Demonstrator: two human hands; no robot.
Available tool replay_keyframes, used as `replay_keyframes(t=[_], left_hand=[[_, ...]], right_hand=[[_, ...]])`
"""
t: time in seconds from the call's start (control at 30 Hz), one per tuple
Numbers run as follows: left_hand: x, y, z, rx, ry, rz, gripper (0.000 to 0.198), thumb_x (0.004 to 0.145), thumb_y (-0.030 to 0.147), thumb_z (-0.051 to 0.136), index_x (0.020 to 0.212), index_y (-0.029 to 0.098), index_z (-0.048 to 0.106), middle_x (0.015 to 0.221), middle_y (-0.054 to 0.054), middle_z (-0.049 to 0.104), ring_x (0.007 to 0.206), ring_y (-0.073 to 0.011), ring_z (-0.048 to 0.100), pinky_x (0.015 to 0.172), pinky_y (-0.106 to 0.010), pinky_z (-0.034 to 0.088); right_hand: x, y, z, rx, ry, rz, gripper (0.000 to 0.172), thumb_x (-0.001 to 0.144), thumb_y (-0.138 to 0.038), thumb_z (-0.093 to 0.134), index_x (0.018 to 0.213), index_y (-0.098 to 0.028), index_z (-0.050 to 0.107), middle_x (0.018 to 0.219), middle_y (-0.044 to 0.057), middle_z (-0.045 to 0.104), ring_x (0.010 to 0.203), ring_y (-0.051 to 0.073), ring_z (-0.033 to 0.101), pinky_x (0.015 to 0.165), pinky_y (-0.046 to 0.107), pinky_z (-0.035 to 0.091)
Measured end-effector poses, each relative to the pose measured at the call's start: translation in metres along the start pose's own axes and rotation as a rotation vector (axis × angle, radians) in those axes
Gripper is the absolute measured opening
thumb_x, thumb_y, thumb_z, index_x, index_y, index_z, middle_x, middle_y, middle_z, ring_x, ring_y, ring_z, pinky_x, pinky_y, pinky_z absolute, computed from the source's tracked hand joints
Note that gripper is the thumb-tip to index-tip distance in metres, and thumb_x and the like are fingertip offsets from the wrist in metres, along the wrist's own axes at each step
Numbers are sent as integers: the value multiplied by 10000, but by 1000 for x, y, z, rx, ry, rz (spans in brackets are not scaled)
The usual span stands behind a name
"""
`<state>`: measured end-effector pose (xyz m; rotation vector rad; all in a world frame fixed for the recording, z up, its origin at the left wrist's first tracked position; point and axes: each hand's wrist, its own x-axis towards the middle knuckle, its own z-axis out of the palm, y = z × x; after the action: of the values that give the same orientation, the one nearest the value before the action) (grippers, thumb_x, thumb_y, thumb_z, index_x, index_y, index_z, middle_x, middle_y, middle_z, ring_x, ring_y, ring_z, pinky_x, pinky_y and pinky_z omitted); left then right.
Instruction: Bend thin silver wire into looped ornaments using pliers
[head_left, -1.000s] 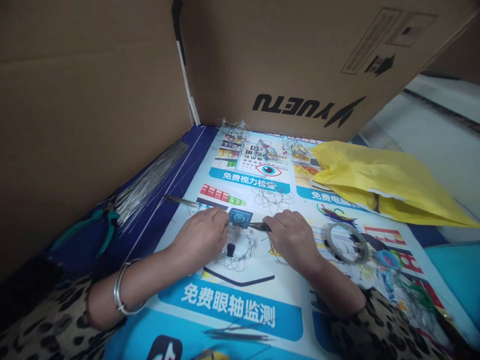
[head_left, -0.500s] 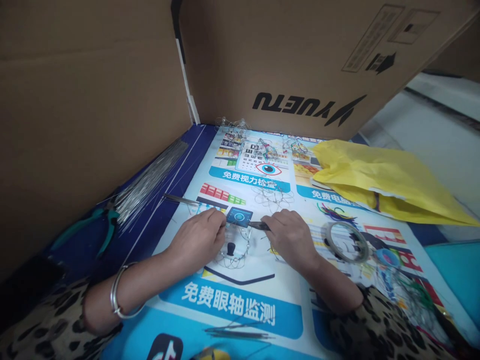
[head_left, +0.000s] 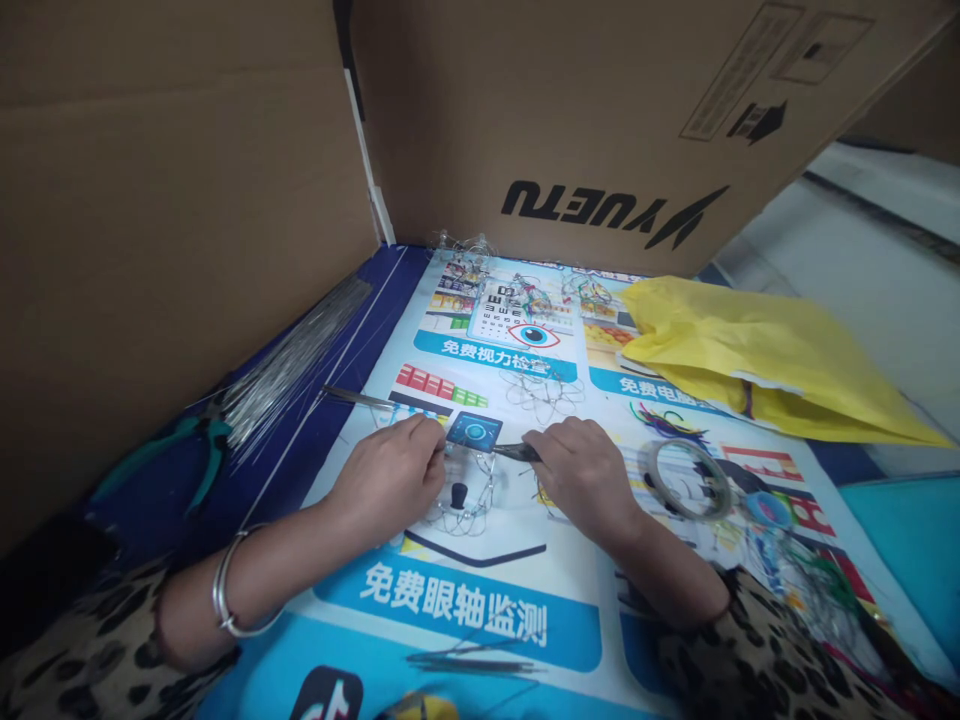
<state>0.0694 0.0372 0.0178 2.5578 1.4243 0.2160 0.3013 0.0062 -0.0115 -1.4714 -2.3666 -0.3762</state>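
Note:
My left hand (head_left: 394, 470) is closed, its fingertips pinched on the upper left of a thin wire ring (head_left: 489, 490) strung with small clear beads. From the pinched fingers of my right hand (head_left: 581, 470) a dark, narrow-tipped metal tool (head_left: 516, 452) points left. Its tip is at the upper right of the ring; whether it grips the wire is too small to tell. A second slim metal tool (head_left: 356, 398) lies beyond my left hand. Flower-shaped wire loops (head_left: 544, 390) rest farther back.
Cardboard walls (head_left: 540, 110) stand at the back and left. Teal-handled pliers (head_left: 206, 455) lie beside a bundle of straight wires (head_left: 292, 365). On the right are a yellow bag (head_left: 780, 365), a tape roll (head_left: 690, 480) and tangled threads (head_left: 817, 590). Thin rods (head_left: 476, 663) lie in front.
The whole view has shifted slightly left and up. Both hands keep nearly the same pose at the wire ring, with the dark tool still in my right hand.

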Motion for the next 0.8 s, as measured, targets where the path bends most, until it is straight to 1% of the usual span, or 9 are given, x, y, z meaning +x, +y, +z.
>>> replay_keyframes(t=[0.17, 0.37, 0.5, 0.7, 0.8], left_hand=[[0, 0, 0, 18, 2, -2, 83, 779, 122, 432, 805, 174, 492, 766, -25, 570, 662, -169, 534, 578, -276, 363], [-1, 1, -1, 50, -2, 12, 86, 777, 126, 425, 800, 171, 494, 767, -33, 575, 670, -175, 540, 589, -284, 377], [-1, 1, -1, 63, 1, 22, 91, 773, 125, 421, 796, 170, 496, 761, -35, 577, 665, -174, 540, 591, -285, 383], [0, 0, 0, 75, -2, 40, 93, 770, 121, 417, 787, 174, 491, 755, -28, 571, 666, -168, 537, 588, -275, 379], [1, 0, -1, 78, -25, 43, 74, 776, 139, 431, 794, 174, 494, 760, -29, 573, 672, -173, 538, 592, -278, 379]], right_hand=[[1, 1, -7, -105, -6, -62, 141, 800, -114, 511, 834, -165, 638, 660, 30, 547, 690, 183, 414, 638, 328, 270], [0, -2, -10, -138, -38, -103, 127, 808, -118, 509, 845, -167, 621, 680, 29, 538, 694, 184, 404, 637, 339, 260], [1, -4, -7, -90, -33, -77, 125, 809, -116, 504, 805, -169, 618, 673, 27, 546, 692, 177, 417, 639, 332, 265], [1, -4, -2, 44, -12, -3, 134, 820, -151, 512, 832, -170, 644, 684, 30, 577, 706, 170, 451, 657, 310, 296], [0, -3, 0, 76, -18, 17, 125, 825, -165, 523, 833, -169, 648, 691, 30, 585, 710, 167, 461, 665, 302, 306]])
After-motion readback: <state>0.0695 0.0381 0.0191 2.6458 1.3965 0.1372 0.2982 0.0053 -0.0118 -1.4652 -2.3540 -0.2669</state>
